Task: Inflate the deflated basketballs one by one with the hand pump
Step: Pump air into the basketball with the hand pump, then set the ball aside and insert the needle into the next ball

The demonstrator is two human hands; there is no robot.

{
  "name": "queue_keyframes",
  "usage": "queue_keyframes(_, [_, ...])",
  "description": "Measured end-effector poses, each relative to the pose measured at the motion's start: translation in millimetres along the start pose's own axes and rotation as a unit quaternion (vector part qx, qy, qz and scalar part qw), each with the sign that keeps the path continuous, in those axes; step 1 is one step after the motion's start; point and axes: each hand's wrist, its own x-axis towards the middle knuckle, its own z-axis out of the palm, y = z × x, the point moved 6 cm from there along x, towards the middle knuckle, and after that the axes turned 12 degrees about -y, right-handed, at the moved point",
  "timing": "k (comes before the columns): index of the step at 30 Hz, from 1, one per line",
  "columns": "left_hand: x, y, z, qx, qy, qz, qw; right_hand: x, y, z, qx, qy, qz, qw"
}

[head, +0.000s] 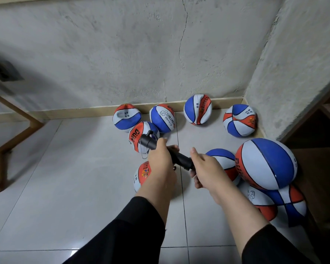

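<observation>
The pump gripped in both hands' fingers is matt black. Every basketball, such as the big one right of the fingers, has red, white and blue panels with dark seams. The sleeves are black. The floor tiles are pale grey, the wall mottled grey, the skirting beige.

A basketball by the wall reads "CHILDRE" (the last letters are cut off), beside a thumbs-up sign. Other balls carry lettering too small or turned to read surely.
</observation>
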Motion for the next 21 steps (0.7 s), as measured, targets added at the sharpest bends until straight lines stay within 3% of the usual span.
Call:
queue_keyframes(9, [17.0,6.7,-4.8,0.102,-0.094,-0.066,0.988,-2.9,-0.3,2.7,-0.027,-0.135,-0.023,0.990])
queue_keyframes(14, [12.6,12.1,13.4,0.142,-0.150,-0.072,0.976,7.6,-9.5,-3.6,-0.126,-0.125,-0.006,0.984])
queue_keyframes(16, [20.2,8.9,-3.6,0.140,-0.101,-0.052,0.984,13.9,-10.1,-15.4,-0.134,-0.085,-0.004,0.987])
queue_keyframes(18, [27.5,5.4,-39.6,0.191,0.028,0.001,0.981,20.9,-7.4,-22.7,-0.121,-0.069,-0.002,0.990])
queue_keyframes(19, [30.5,1.6,-55.2,0.245,0.078,0.025,0.966,24.5,-4.4,-23.9,-0.108,-0.070,0.000,0.992])
queue_keyframes(21, [35.2,-10.1,-68.0,0.360,0.101,0.050,0.926,32.9,3.3,-24.5,-0.087,-0.074,0.006,0.993])
